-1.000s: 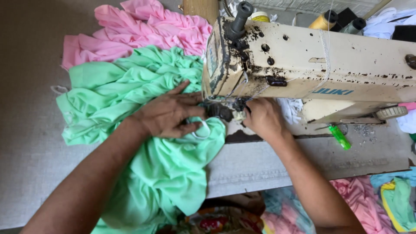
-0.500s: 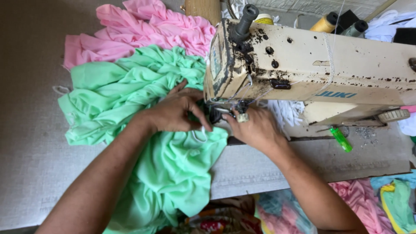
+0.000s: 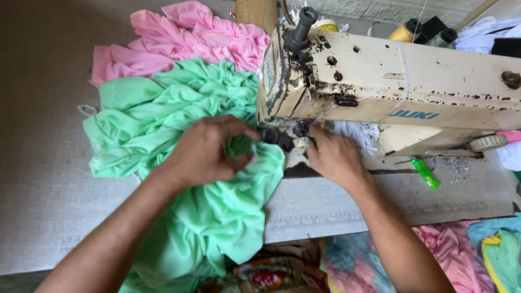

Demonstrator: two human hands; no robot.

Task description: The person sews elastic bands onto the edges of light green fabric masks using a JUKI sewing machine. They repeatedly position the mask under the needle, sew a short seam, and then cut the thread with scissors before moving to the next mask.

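Left hand (image 3: 203, 152) pinches the crumpled mint-green jersey cloth (image 3: 217, 217) near the worn cream sewing machine (image 3: 391, 81); right hand (image 3: 334, 157), fingers curled, grip unclear; fingertips risk a needle prick

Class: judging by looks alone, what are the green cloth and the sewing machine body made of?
Green cloth: probably a thin, soft knit with a matte look; it drapes in loose folds. Sewing machine body: apparently cream-painted metal, its paint chipped to dark spots.

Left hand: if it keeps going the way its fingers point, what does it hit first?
Left hand points right, fingers pinching the green fabric. Straight on, it would likely meet the dark needle area under the sewing machine head first; depth is unclear.
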